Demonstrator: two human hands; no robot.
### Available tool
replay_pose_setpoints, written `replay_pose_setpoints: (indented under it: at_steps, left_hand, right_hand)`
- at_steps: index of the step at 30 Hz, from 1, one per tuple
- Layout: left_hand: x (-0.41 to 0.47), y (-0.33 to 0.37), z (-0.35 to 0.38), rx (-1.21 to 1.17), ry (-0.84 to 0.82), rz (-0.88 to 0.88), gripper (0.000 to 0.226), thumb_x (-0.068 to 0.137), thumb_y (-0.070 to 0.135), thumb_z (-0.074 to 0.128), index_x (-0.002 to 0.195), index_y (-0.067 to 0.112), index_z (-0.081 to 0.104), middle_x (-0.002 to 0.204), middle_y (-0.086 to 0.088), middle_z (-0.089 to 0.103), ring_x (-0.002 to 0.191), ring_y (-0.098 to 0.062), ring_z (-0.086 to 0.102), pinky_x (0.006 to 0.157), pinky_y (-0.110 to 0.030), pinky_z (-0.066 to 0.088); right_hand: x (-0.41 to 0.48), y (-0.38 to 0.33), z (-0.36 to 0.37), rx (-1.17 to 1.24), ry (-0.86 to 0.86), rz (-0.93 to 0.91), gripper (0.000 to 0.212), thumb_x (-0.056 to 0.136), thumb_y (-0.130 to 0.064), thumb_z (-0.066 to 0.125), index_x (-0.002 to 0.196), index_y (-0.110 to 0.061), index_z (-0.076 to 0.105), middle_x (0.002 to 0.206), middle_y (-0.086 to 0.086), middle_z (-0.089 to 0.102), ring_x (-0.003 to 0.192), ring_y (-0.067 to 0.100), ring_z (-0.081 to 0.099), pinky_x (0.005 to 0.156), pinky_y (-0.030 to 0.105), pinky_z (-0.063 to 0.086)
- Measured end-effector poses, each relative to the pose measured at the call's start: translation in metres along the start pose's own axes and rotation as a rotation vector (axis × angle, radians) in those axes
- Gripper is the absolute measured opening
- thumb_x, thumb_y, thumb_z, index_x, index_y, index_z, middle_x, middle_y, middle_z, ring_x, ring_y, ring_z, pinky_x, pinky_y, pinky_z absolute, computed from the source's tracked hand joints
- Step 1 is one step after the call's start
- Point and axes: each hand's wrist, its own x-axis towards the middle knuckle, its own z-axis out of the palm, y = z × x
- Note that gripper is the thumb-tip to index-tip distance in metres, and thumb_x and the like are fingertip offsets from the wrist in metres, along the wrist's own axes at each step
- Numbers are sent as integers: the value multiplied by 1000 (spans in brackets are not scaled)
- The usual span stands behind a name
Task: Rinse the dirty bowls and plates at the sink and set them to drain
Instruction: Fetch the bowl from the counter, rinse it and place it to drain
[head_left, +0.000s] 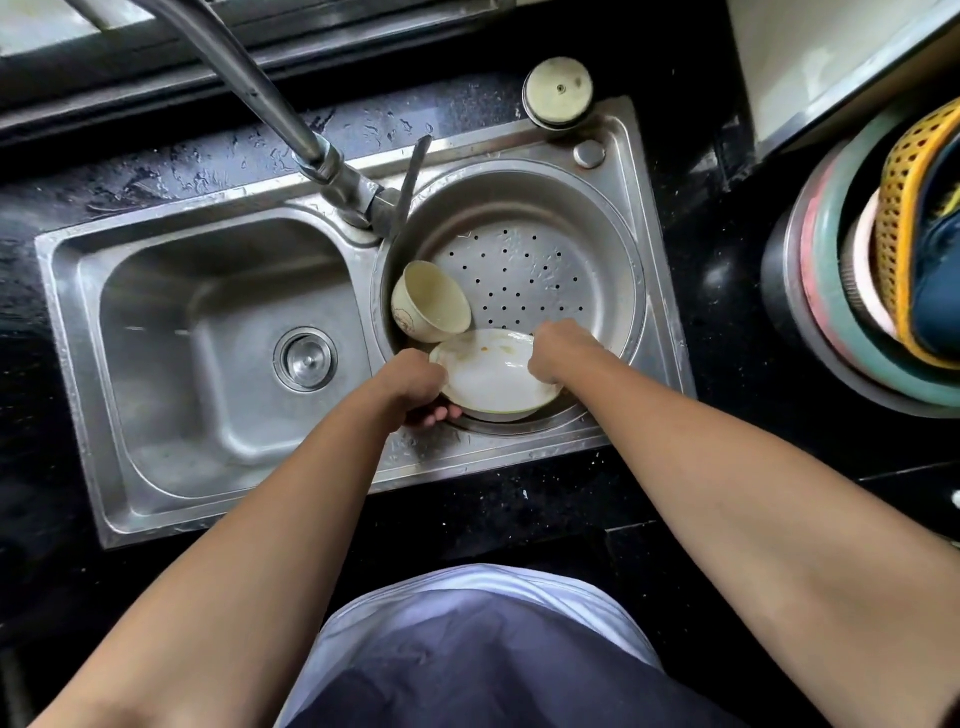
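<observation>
Down in the round right basin: dirty plate is sitting at the near edge, food smears showing
Left hand: is curling round the plate's left rim, fingers underneath
Right hand: is gripping the plate's right rim
Bowl: is lying tipped just behind the plate, touching it

On my right I see stacked basins on the black counter, with a yellow mesh basket tilted inside them. Farther back sits a round metal cap, a dark utensil to its left.
</observation>
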Motion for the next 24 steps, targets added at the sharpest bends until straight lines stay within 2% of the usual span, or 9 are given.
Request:
replay_pose_setpoints:
  at_steps: [2, 5, 7, 11, 16, 21, 24]
  left_hand:
    - [0, -1, 1, -24, 7, -4, 29, 96, 0, 36, 94, -4, 64, 53, -10, 69, 30, -12, 46, 34, -16, 38]
    - [-1, -2, 1, -58, 15, -17, 28, 99, 3, 37, 92, -4, 63, 52, -10, 70, 29, -12, 46, 33, -16, 38]
    - [-2, -2, 0, -76, 14, -23, 27, 101, 5, 38, 93, -4, 63, 53, -10, 70, 29, -12, 46, 33, -16, 38]
    - [-3, -3, 0, -115, 7, -29, 23, 103, 8, 42, 97, -5, 60, 52, -10, 70, 28, -11, 47, 32, -16, 38]
    - [-4, -4, 2, -129, -15, -39, 22, 103, 11, 47, 106, -7, 60, 56, -9, 72, 31, -12, 51, 33, -19, 42]
    - [-3, -4, 2, -139, -28, -50, 24, 103, 9, 42, 112, -8, 58, 58, -12, 73, 33, -13, 54, 34, -20, 44]
    - [-3, -4, 1, -153, -14, -41, 23, 100, 12, 44, 106, -5, 58, 56, -11, 72, 33, -14, 53, 35, -19, 44]
  right_hand:
    - [0, 0, 1, 15, 0, 9, 41, 88, -9, 51, 128, -8, 59, 126, 16, 61, 111, 37, 63, 77, 34, 49]
    - [-2, 2, 7, 46, 5, -16, 54, 91, -12, 49, 144, -14, 43, 131, 18, 56, 119, 40, 58, 89, 40, 49]
    - [-3, 3, 11, 38, 8, -45, 57, 92, -12, 47, 148, -19, 39, 133, 18, 55, 121, 40, 56, 90, 41, 48]
    - [-5, 4, 13, 45, 13, -40, 57, 93, -14, 47, 149, -22, 39, 137, 16, 52, 122, 38, 55, 85, 39, 46]
    - [-9, 2, 13, 63, 12, 2, 56, 94, -16, 50, 149, -22, 41, 147, 16, 39, 122, 38, 57, 95, 43, 50]
    - [-9, 0, 15, 76, 29, -4, 53, 95, -13, 49, 147, -20, 44, 146, 17, 42, 124, 39, 56, 98, 43, 49]
    - [-6, 2, 13, 93, 2, -19, 49, 93, -11, 48, 142, -15, 50, 140, 18, 51, 123, 37, 57, 96, 39, 49]
